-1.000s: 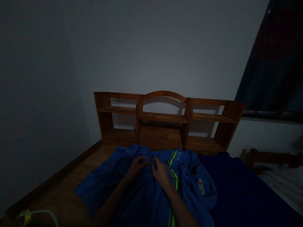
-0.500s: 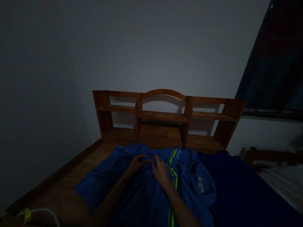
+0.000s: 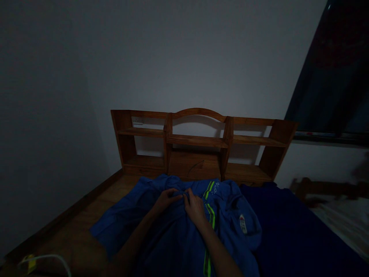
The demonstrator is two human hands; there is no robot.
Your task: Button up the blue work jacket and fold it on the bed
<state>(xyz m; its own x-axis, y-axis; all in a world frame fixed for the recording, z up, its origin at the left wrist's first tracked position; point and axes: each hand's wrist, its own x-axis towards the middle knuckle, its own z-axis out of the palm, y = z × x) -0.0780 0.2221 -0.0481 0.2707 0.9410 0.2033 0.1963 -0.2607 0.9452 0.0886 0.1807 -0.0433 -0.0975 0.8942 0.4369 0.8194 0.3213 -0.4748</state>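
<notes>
A blue work jacket (image 3: 227, 215) with yellow-green stripes and a white patch on its sleeve lies spread over the wooden surface. Near its upper middle, my left hand (image 3: 166, 199) pinches a fold of the cloth between thumb and fingers. Close beside it, my right hand (image 3: 194, 207) grips the same gathered spot, its fingertips almost meeting those of the left. What exactly sits between the fingertips is too dark and small to make out beyond the bunched cloth.
Behind the jacket stands a wooden shelf unit (image 3: 197, 142) against the pale wall (image 3: 184, 57). A dark blue cloth (image 3: 288, 227) lies to the right. At the lower left, a pale cable (image 3: 54, 257) curves near a yellow item (image 3: 31, 264). A dark window (image 3: 337, 77) is at the upper right.
The view has shifted very slightly. Both hands stay at the same fold of the jacket, with hardly any visible movement.
</notes>
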